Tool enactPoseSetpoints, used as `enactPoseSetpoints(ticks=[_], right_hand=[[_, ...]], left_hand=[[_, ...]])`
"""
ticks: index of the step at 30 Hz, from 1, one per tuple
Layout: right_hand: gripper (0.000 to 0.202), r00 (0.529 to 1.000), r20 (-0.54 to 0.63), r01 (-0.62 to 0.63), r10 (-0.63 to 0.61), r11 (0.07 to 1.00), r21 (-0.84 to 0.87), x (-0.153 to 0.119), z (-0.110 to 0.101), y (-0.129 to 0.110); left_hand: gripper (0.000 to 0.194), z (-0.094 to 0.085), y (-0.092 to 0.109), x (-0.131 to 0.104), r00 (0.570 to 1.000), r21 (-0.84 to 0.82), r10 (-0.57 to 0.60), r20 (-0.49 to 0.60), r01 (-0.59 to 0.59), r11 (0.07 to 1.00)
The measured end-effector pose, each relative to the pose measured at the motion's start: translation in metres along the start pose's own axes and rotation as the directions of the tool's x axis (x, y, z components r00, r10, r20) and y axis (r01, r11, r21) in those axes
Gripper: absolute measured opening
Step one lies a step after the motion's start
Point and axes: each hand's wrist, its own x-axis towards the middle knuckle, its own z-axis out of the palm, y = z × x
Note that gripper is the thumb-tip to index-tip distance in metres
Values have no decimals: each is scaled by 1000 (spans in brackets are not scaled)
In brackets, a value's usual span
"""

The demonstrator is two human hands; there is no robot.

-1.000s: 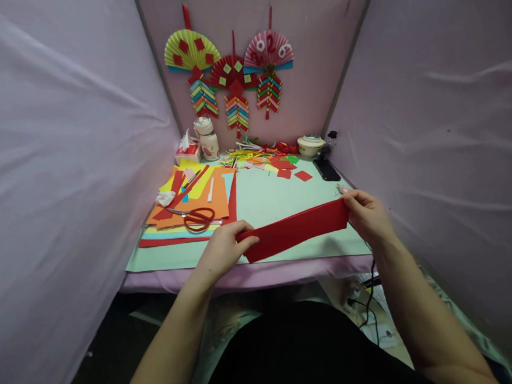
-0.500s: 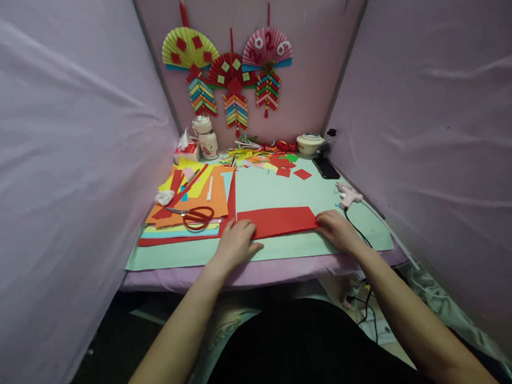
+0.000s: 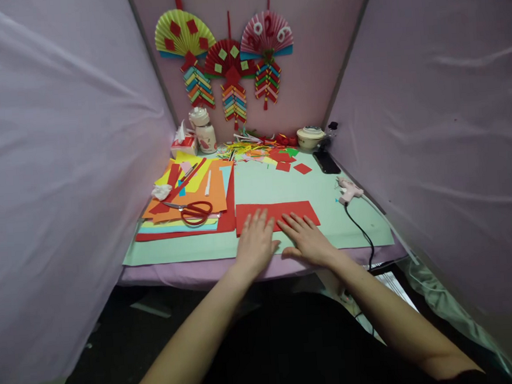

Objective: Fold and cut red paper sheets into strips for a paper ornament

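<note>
A long red sheet of paper, which looks folded, lies flat near the front of the pale green mat. My left hand rests on its front middle part with the fingers stretched out. Just beside it, my right hand lies flat on the same paper, fingers spread. Both palms cover part of the paper's front edge. To the left are red-handled scissors on a stack of coloured paper.
A glue gun with a cord lies at the right, below a black phone. Paper scraps, a bottle, a tissue box and a lidded bowl stand behind. Paper fan ornaments hang on the back wall.
My hands have moved from the paper's two ends in towards its middle. Their fingers now lie flat on it instead of holding the ends. The view has tilted slightly.
</note>
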Motion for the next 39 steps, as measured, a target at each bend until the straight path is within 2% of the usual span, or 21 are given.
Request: enactPoseSetpoints(ticks=[2,5,7,12,15,27,31,34,36,37,38,39], right_hand=[[85,1000,13,-11,11,1000,-12,-3,4,3],[86,999,19,-32,33,999,-23,-7,4,10],[88,999,26,-44,44,999,-25,-10,2,12],[87,996,62,-55,56,998,-17,-11,0,10],[89,995,74,-63,64,998,-18,-10,-1,9],[92,997,65,-46,48,998,-39,-11,-1,8],[91,997,66,-43,45,998,-39,-11,0,9],[89,998,44,-36,38,999,-33,-11,0,8],[84,999,-3,-32,32,999,-22,-14,-1,9],[80,999,-39,-27,26,1000,-14,-17,-1,9],[75,996,-84,-17,17,1000,-6,-20,-1,10],[68,991,-136,-5,5,1000,1,-24,-1,11]], left_hand=[[64,11,11,2,997,-43,44,60,-41,998],[73,23,18,4,989,-67,-1,149,11,998],[76,27,19,4,985,-61,-31,171,42,997],[77,26,22,3,984,-36,-60,170,67,997],[80,22,24,-1,979,-3,-116,170,119,993],[80,19,27,-23,947,95,-301,109,292,952],[77,17,26,-26,957,-5,-283,57,284,959],[65,12,20,-40,966,-202,-243,-84,222,954],[47,6,18,-57,938,-425,-287,-193,184,886],[37,3,17,-67,910,-565,-353,-217,178,806],[30,0,18,-78,880,-709,-436,-186,187,680],[25,-3,19,-89,858,-832,-508,-79,224,507]])
